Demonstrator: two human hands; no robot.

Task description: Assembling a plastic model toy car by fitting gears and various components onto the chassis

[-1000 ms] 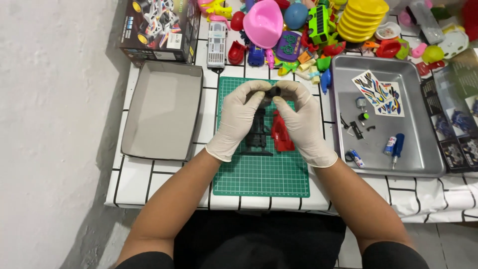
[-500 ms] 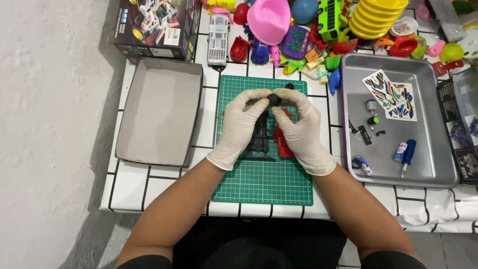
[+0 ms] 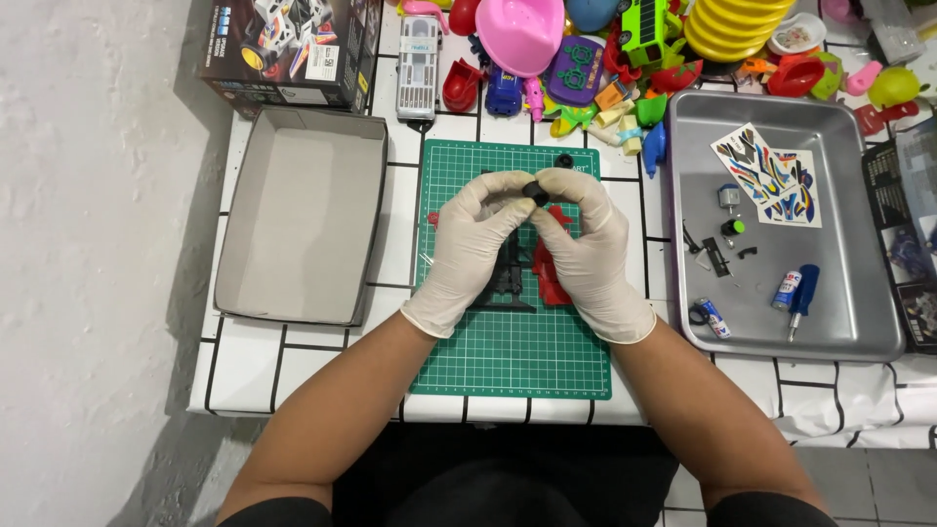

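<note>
Head view: the white-gloved left hand [image 3: 468,249] and white-gloved right hand [image 3: 590,254] pinch a small black round part [image 3: 534,191] together at their fingertips, above the far half of the green gridded cutting mat [image 3: 512,366]. Black and red plastic pieces [image 3: 532,278] lie under the palms. An open grey cardboard tray [image 3: 293,220] lies beside the mat's left edge, a steel baking tray [image 3: 839,312] beside its right, leaving bare mat nearest the body.

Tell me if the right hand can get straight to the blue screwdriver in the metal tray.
Probably yes. The blue screwdriver lies uncovered in the metal tray, just right of the right hand, with nothing between. But that hand now pinches a small black part with the left hand.
</note>
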